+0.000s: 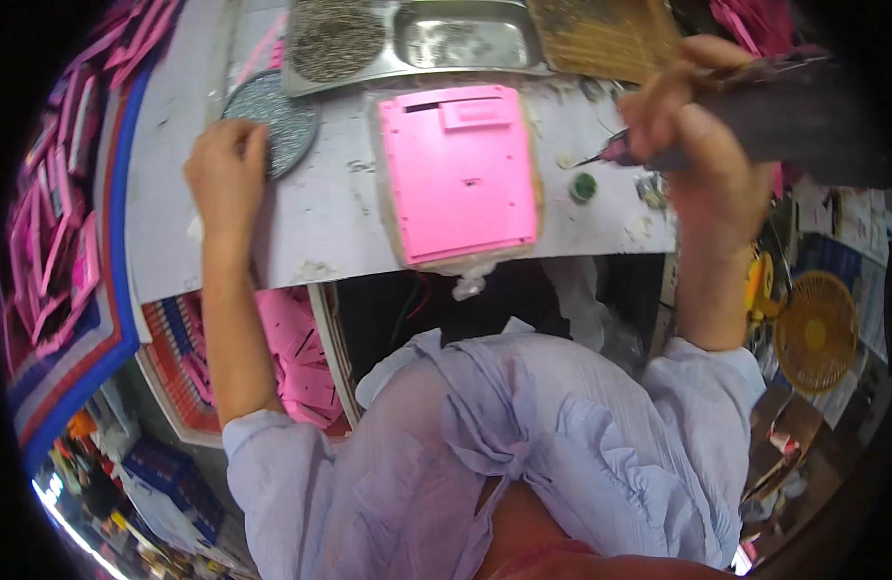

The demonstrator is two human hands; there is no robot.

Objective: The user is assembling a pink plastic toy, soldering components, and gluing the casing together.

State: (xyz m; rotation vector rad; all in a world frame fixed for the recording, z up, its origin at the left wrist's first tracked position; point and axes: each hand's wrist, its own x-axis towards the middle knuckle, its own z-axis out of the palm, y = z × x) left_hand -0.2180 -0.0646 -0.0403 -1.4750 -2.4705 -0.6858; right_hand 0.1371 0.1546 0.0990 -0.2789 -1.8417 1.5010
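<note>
Workbench point(349, 217), white and scuffed, fills the top of my view, and my lilac shirt point(523, 454) fills the bottom. One pink plastic panel point(460, 174) lies flat at the centre, on a thin pad. My left hand point(228, 174), at ten o'clock from the panel, rests palm down, fingers bent onto one round grey dish of tiny parts point(277, 121). My right hand point(692, 145), at two o'clock, is closed around a dark powered screwdriver point(755, 111), its tip pointing toward the panel's upper right corner, apart from it. One small green cap point(583, 187) sits just right of the panel. At twelve o'clock stands one metal tray with two compartments point(417, 39). At eight o'clock, a bin of pink parts point(301, 358). At three o'clock, low, one yellow fan point(815, 332).
</note>
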